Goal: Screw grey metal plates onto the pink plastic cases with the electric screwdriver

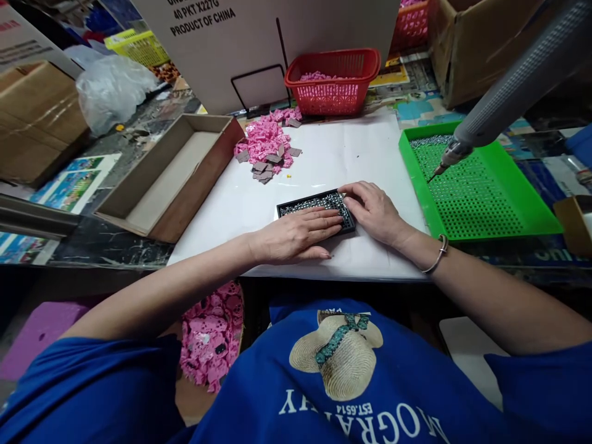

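Note:
A small black tray (pixel 316 201) filled with shiny metal pieces lies slightly tilted on the white work surface. Across its front part rests my left hand (pixel 300 234), palm down with the fingers stretched out over the pieces. My right hand (pixel 374 211) touches the tray's right end, thumb and fingers slightly bent and apart, with no held object visible. Beyond the tray is a heap of pink pieces (pixel 266 140) with grey flat chips (pixel 263 171) at its near side.
A powered screwdriver (pixel 490 102) hangs over a green perforated tray (pixel 531 197) at the right. A red basket (pixel 333 92) of pink pieces stands behind. An open cardboard box (pixel 185 194) lies left. A white carton (pixel 217 55) forms the back wall.

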A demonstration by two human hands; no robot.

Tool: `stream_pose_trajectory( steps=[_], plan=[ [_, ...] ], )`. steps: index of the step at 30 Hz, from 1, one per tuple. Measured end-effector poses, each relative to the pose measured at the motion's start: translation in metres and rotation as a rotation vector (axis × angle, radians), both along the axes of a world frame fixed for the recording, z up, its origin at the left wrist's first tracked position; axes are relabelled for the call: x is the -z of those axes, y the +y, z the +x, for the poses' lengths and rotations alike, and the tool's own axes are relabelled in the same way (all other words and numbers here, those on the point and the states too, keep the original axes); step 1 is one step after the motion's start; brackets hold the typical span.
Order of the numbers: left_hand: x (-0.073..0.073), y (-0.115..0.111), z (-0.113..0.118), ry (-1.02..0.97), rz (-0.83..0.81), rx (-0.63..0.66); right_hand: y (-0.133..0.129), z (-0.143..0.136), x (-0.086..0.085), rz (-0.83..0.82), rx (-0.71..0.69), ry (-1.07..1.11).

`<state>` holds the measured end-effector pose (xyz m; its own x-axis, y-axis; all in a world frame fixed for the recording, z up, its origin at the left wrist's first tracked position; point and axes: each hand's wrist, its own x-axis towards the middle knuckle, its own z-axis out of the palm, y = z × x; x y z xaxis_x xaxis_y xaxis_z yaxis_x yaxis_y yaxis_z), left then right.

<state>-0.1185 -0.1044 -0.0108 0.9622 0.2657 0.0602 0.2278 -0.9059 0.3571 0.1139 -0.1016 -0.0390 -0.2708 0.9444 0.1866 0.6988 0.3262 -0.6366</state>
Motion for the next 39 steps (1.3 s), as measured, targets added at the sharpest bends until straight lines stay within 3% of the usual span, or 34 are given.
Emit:
stream_pose_trajectory(
  steps=[5, 12, 21, 28, 35, 39],
  plan=[
    [0.005, 0.008, 0.008, -0.029, 0.025, 0.004, -0.001, 0.0, -0.002, -0.022, 0.0, -0.017],
    [0.012, 0.009, 0.001, -0.099, 0.131, -0.13, 0.0, 0.0, 0.001, 0.018, 0.011, -0.012],
    [0.011, 0.006, 0.031, -0.081, 0.161, -0.3, 0.001, 0.002, 0.003, 0.018, -0.002, 0.02],
    [0.018, 0.009, 0.02, -0.351, 0.044, -0.305, 0.001, 0.0, 0.002, -0.009, 0.005, -0.018],
    [0.028, 0.011, 0.026, -0.295, 0.1, -0.26, 0.002, 0.0, 0.002, 0.005, 0.013, -0.015],
    [0.028, 0.007, 0.025, -0.307, 0.079, -0.172, 0.001, 0.001, 0.003, 0.015, 0.005, 0.012]
  ],
)
